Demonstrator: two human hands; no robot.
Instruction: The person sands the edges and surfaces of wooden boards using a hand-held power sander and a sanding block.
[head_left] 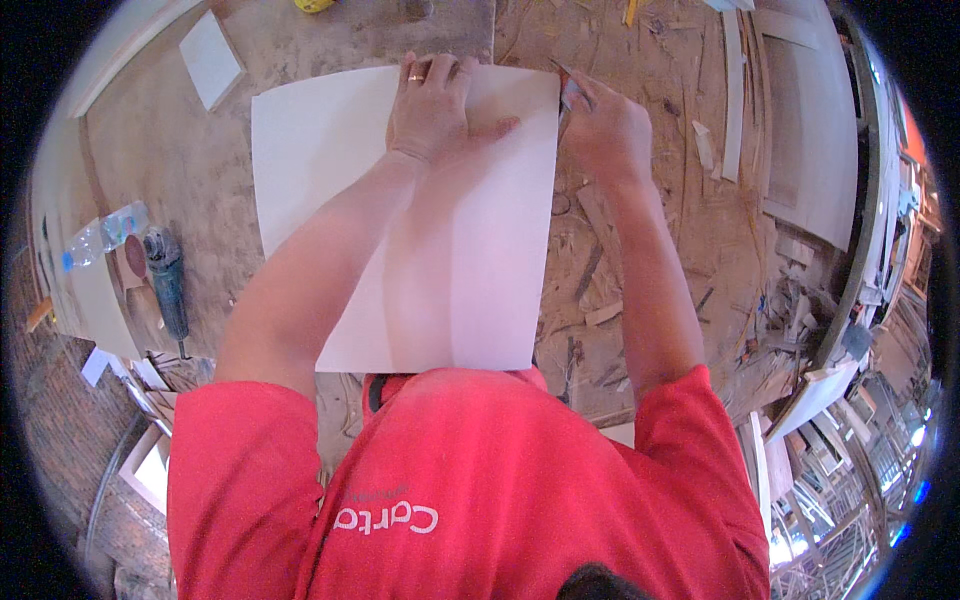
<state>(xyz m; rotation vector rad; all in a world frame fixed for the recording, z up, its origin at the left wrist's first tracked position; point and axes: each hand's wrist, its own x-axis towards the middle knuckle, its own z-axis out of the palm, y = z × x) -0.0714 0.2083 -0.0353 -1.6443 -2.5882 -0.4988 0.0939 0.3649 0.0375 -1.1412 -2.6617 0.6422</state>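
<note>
A large white sheet [350, 150] lies on the worktable under my forearms, its near edge at my red shirt. My left hand [430, 105] rests on the sheet near its far edge, fingers lying on it and a ring on one finger. My right hand [607, 135] grips a small red-and-grey hand tool [572, 93], possibly a cutter, at the sheet's far right corner. Its working tip is too small to make out clearly.
The worn worktable [670, 260] holds wood scraps and strips on the right. A power tool [165, 275] and plastic bottles [90, 240] lie at left. A small white offcut [210, 58] sits at far left, long boards [808, 120] at far right.
</note>
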